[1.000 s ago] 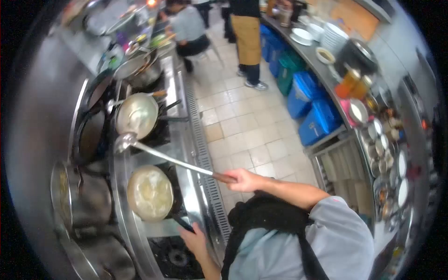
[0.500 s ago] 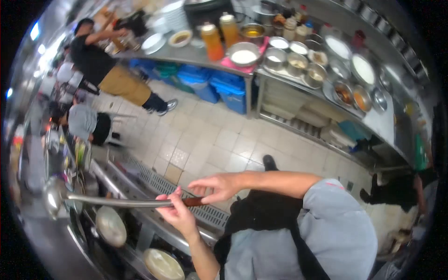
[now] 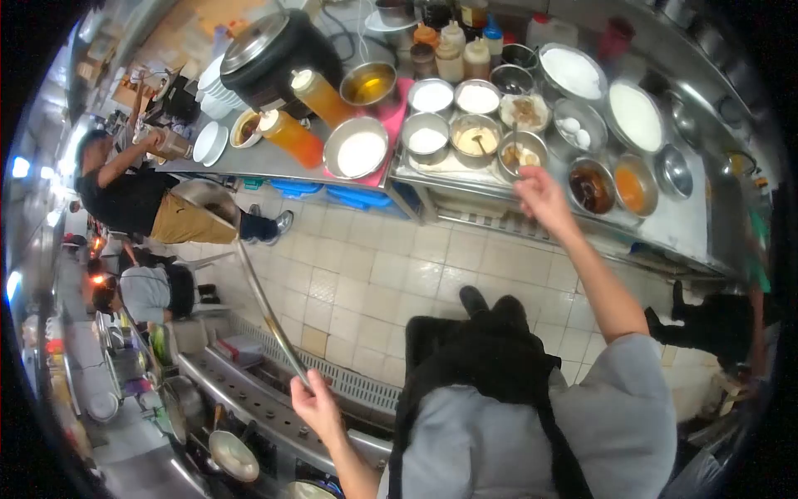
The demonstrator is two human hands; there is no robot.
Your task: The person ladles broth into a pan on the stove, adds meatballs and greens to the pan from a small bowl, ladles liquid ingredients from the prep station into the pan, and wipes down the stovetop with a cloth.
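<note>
My left hand (image 3: 318,407) is closed around the handle end of a long metal ladle (image 3: 268,308). The ladle slants up and away to the left, its bowl overlapping the view of a person's tan trousers. My right hand (image 3: 542,200) is stretched over the counter edge, at the near rim of a small steel bowl (image 3: 509,173) of pale, lumpy food. Its fingers are loosely bent and look apart, with nothing visible in them. A spoon (image 3: 515,135) stands in that bowl. Close by are a bowl of dark sauce (image 3: 592,187) and a bowl of creamy mix (image 3: 476,137).
On the steel counter (image 3: 332,173) stand squeeze bottles (image 3: 291,140), a black cooker (image 3: 283,71) and a bowl of white powder (image 3: 356,148). A person in black (image 3: 125,187) works at the far left. Pans (image 3: 233,456) sit on the stove at lower left. Tiled floor (image 3: 399,274) lies between.
My right hand has left the ladle's handle and reached forward to the counter bowls. The ladle, still in my left hand, has swung from pointing left to pointing up and forward.
</note>
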